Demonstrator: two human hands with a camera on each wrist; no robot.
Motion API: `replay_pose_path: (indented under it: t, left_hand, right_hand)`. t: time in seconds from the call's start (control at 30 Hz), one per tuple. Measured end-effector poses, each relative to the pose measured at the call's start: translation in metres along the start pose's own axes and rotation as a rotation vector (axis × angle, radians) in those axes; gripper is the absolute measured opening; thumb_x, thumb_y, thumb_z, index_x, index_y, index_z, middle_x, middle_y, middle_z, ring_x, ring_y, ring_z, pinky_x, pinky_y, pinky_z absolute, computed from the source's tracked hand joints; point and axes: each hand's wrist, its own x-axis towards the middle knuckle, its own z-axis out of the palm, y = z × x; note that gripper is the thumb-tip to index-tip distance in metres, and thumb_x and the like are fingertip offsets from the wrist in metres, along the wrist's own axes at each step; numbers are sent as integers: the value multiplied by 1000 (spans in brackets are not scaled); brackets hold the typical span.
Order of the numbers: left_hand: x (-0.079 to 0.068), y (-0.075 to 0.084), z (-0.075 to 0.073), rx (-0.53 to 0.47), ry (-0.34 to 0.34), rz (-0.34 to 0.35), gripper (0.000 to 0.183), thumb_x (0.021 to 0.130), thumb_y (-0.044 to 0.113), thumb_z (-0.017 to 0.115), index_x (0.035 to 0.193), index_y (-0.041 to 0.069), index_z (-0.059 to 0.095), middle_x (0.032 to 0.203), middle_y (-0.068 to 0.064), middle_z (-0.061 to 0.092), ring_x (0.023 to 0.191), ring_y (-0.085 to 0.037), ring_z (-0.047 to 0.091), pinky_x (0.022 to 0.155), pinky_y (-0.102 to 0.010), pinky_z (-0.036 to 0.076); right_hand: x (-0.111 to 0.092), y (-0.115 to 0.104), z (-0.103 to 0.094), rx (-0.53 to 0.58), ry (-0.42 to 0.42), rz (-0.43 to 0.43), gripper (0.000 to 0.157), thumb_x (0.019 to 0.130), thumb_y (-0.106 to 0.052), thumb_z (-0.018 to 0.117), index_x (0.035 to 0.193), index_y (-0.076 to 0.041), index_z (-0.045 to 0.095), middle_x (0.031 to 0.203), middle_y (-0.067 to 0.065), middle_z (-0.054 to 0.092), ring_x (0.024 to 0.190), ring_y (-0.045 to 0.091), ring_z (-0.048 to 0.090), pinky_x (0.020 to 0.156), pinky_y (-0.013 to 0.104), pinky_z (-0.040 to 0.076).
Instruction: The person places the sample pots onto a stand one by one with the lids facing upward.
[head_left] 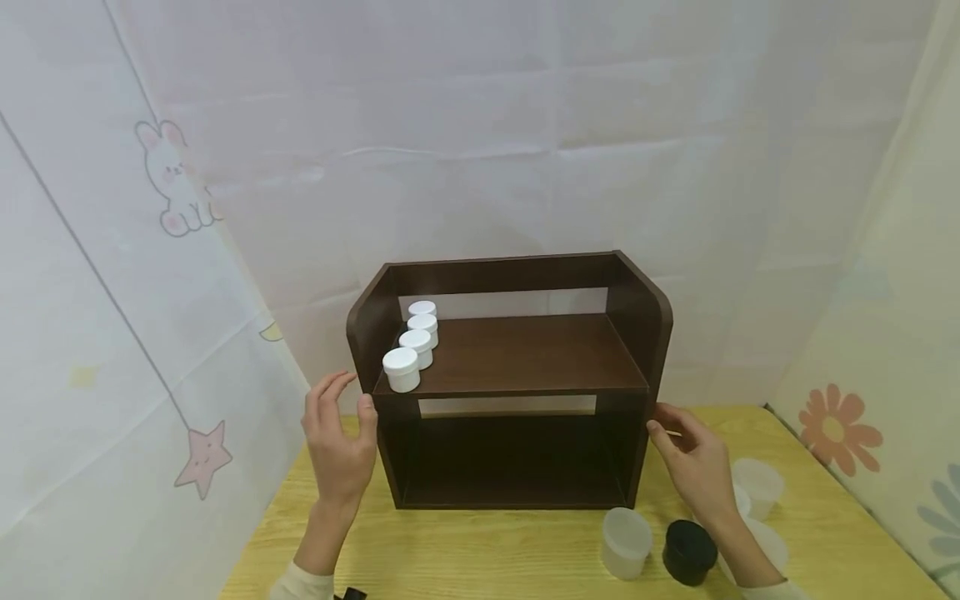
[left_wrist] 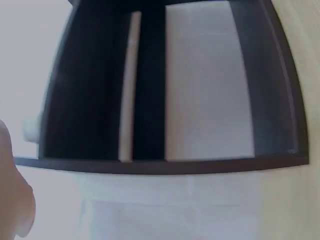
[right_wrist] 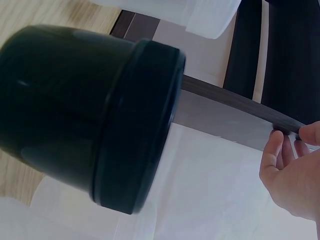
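Your brown shelf (head_left: pixel 517 358) sits between your hands, long axis running side to side from 1 hand to the other. Right hand (head_left: pixel 696 462) is nearer: thumb and fingers pinch the front edge of the shelf's right panel (head_left: pixel 641 325). Left hand (head_left: pixel 339 450) is just beside the shelf's left panel (head_left: pixel 375 325), thumb and fingers spread, holding nothing; I'd judge that gap is what matters. Right wrist view gives you fingertips on the panel's outer face, hidden from the head view. Only the head view resolves 4 white jars (head_left: pixel 416 340), lined front to back along the shelf's left panel.
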Motion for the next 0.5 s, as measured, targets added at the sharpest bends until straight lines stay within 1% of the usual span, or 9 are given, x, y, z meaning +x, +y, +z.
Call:
replay_pose_path:
  t: [0.1,0.17,0.2,0.3,0.37,0.43,0.5]
  left_hand:
    - [-9,-14,-1,-87,-106,-112,48,93,19,63,137,1,58,136,-18,55,120,-37,51,95,-52,36]
    - [-11,-18,-1,-159,-183,-184,54,94,15,63,146,3,51,144,-16,49,126,-37,47,97,-56,36]
    - [-11,-17,-2,-193,-223,-214,58,94,11,62,149,3,47,149,-16,46,129,-38,44,99,-59,35]
    - [-8,-7,-5,-275,-334,-279,71,92,-1,59,158,4,33,157,-15,36,137,-37,38,104,-65,32]
    - [-4,1,-6,-310,-390,-299,77,90,-8,57,160,1,25,160,-17,31,139,-38,35,105,-66,32]
    - [0,7,-7,-338,-427,-318,80,89,-12,54,161,-1,19,161,-19,27,140,-39,34,105,-65,33]
    - [3,8,-8,-353,-442,-337,79,90,-13,51,161,-2,17,162,-18,27,140,-37,35,104,-61,37]
  right_hand:
    - [-2,1,2,-4,-1,11,33,98,-16,70,129,-4,68,113,11,70,94,1,65,82,11,48]
    - [-4,1,2,-5,-4,20,33,98,-16,70,129,-4,68,113,11,70,94,1,64,82,11,48]
    - [-4,1,2,-6,-5,24,33,98,-16,70,129,-4,68,113,11,70,94,0,64,82,11,48]
    - [-5,0,2,-9,-13,40,34,99,-18,70,130,-4,68,113,12,70,94,-1,64,82,11,48]
    - [-4,-1,1,-11,-17,46,35,99,-19,70,130,-4,68,114,12,69,94,-1,64,81,11,49]
    - [-3,-2,0,-10,-19,47,35,99,-19,70,130,-5,68,114,12,69,94,-1,64,80,12,49]
    - [-1,-3,-1,-17,-22,43,35,99,-20,70,131,-6,68,115,11,69,94,0,65,79,12,49]
